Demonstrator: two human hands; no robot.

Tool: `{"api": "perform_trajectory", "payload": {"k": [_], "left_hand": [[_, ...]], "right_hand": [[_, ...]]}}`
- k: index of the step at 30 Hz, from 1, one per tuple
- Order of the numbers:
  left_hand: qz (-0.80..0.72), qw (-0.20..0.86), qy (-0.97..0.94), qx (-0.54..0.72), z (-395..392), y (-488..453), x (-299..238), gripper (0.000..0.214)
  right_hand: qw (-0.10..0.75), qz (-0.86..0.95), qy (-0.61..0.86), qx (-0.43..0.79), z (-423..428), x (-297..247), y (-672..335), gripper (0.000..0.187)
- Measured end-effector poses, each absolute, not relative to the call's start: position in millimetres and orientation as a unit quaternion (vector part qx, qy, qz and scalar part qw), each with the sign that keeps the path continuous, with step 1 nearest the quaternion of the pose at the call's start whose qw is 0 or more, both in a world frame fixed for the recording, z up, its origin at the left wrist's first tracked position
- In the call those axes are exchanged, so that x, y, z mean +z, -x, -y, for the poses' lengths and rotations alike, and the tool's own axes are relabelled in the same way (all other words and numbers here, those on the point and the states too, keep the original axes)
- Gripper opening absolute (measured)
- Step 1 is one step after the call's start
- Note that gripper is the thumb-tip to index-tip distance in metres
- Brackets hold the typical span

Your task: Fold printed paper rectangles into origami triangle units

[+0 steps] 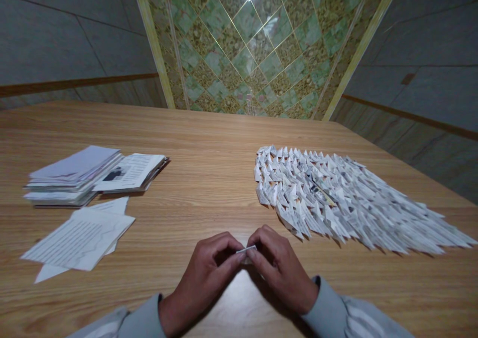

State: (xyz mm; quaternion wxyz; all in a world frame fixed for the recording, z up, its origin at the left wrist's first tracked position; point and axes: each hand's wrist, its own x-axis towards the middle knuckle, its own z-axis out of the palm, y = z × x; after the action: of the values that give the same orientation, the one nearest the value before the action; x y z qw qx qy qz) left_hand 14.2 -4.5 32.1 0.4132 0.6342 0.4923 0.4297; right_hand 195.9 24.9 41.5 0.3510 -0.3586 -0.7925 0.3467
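A small folded piece of paper (246, 249) is pinched between both hands over the near middle of the wooden table. My left hand (208, 271) grips its left end between thumb and fingers. On the other end, the thumb and fingers of my right hand (282, 268) are closed. Most of the folded paper is hidden by the fingertips. To the right lie many folded paper boats (298, 188), printed with text and set close together in rows. Loose printed sheets (82, 236) overlap on the table to the left.
Behind the loose sheets stands a stack of paper and booklets (70, 173), with an open-faced printed booklet (130, 173) beside it. The wooden table (201, 154) reaches back to a green and brown tiled wall (246, 49). Grey walls stand at both sides.
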Motion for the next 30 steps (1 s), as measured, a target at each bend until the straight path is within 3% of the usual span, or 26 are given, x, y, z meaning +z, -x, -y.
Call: {"api": "perform_trajectory", "payload": {"k": [9,18,25,30], "left_hand": [[-0.494,0.508,-0.536,0.458,-2.1,-14.9,28.5,0.017],[-0.491,0.389,-0.644,0.440,4.3,-10.7,35.5,0.021],[-0.478,0.490,-0.574,0.448,0.8,-16.6,31.9,0.010],[-0.496,0.458,-0.594,0.439,1.8,-15.3,30.7,0.016]], "right_hand": [[0.390,0.784,0.331,0.352,-27.2,42.8,-196.1,0.019],[0.351,0.806,0.327,0.345,-27.6,40.6,-197.0,0.019],[0.386,0.772,0.342,0.372,-28.5,41.9,-196.4,0.020],[0.360,0.780,0.355,0.369,-27.4,39.6,-197.7,0.016]]}}
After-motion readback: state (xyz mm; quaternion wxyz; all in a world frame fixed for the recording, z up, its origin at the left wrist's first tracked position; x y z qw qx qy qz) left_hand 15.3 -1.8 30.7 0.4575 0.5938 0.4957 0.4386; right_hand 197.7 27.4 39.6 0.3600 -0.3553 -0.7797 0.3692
